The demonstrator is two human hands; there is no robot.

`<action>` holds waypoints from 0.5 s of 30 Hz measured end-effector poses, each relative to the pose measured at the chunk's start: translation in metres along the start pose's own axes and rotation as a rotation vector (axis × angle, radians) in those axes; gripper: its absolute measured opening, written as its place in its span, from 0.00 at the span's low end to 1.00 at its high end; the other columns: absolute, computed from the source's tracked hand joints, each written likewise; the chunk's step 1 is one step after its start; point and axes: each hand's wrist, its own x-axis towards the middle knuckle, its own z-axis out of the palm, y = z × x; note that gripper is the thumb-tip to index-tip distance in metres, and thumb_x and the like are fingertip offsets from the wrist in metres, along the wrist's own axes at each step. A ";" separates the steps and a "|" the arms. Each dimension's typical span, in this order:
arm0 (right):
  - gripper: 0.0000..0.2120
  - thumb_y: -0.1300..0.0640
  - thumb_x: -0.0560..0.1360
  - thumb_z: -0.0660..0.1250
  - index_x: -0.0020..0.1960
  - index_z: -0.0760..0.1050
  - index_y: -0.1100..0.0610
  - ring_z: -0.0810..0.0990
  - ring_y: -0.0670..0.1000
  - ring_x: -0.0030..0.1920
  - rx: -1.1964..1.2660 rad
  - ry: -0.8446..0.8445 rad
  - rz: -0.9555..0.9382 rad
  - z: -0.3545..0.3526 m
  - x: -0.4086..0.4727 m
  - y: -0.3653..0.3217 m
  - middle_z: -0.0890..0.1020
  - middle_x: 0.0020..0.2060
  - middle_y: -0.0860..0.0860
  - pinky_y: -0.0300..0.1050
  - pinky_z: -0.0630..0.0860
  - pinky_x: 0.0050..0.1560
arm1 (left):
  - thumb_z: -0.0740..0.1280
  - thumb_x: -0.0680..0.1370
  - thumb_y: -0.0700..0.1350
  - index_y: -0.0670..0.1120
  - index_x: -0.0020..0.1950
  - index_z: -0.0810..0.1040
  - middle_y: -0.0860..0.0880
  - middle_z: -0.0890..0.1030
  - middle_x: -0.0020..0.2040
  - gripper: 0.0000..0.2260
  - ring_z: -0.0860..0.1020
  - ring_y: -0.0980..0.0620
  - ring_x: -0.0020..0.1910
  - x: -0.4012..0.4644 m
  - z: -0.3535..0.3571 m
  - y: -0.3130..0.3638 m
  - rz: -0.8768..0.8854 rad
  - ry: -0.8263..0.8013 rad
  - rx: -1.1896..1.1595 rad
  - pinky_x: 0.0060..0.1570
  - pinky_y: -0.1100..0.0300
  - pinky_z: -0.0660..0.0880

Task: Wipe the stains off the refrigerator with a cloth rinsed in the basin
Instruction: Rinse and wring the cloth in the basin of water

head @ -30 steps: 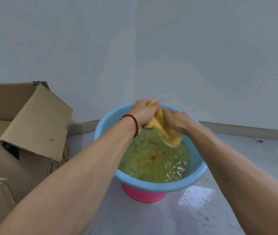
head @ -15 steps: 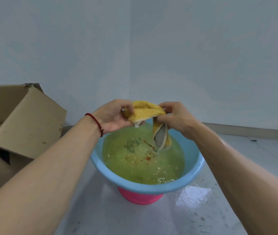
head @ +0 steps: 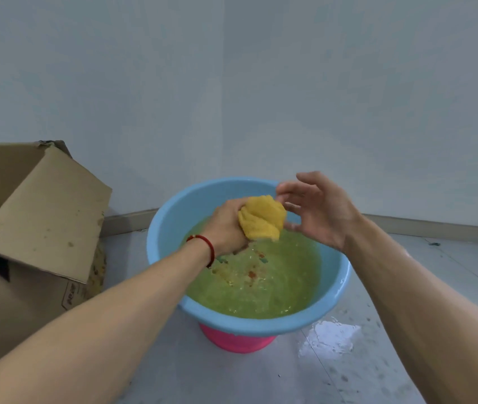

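Note:
A blue basin (head: 170,208) stands on a pink base (head: 236,341) on the floor, filled with murky green water with red and orange specks. My left hand (head: 226,228), with a red string at the wrist, is closed around a bunched yellow cloth (head: 262,218) held just above the water. My right hand (head: 316,208) hovers beside the cloth on its right, fingers spread, holding nothing. The refrigerator is not in view.
An open cardboard box (head: 36,217) with a raised flap sits on the left, close to the basin. A puddle (head: 329,336) lies on the grey floor by the basin's right front. Pale walls meet in a corner behind the basin.
Both hands were gripping the cloth over the basin. My right hand has let go and opened; the cloth is now balled up in my left hand alone.

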 end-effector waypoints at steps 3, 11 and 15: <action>0.34 0.28 0.72 0.65 0.61 0.82 0.55 0.83 0.63 0.59 0.047 -0.022 0.234 0.011 0.001 0.035 0.85 0.57 0.58 0.64 0.82 0.48 | 0.67 0.72 0.37 0.49 0.40 0.72 0.53 0.74 0.32 0.08 0.70 0.53 0.33 0.006 -0.006 0.004 0.337 0.026 0.420 0.34 0.54 0.69; 0.11 0.53 0.70 0.78 0.39 0.78 0.58 0.74 0.52 0.29 -1.016 -0.093 0.219 0.037 0.014 0.057 0.80 0.31 0.57 0.40 0.70 0.27 | 0.67 0.76 0.48 0.53 0.47 0.76 0.47 0.81 0.46 0.02 0.82 0.41 0.48 -0.006 -0.010 -0.016 0.194 -0.235 1.122 0.40 0.51 0.75; 0.10 0.55 0.69 0.76 0.40 0.75 0.52 0.78 0.54 0.36 -1.553 -0.038 0.034 0.046 0.026 0.070 0.79 0.33 0.49 0.43 0.72 0.35 | 0.76 0.69 0.51 0.50 0.41 0.75 0.49 0.78 0.39 0.11 0.80 0.45 0.39 0.001 0.001 -0.006 -0.135 -0.390 1.130 0.36 0.57 0.72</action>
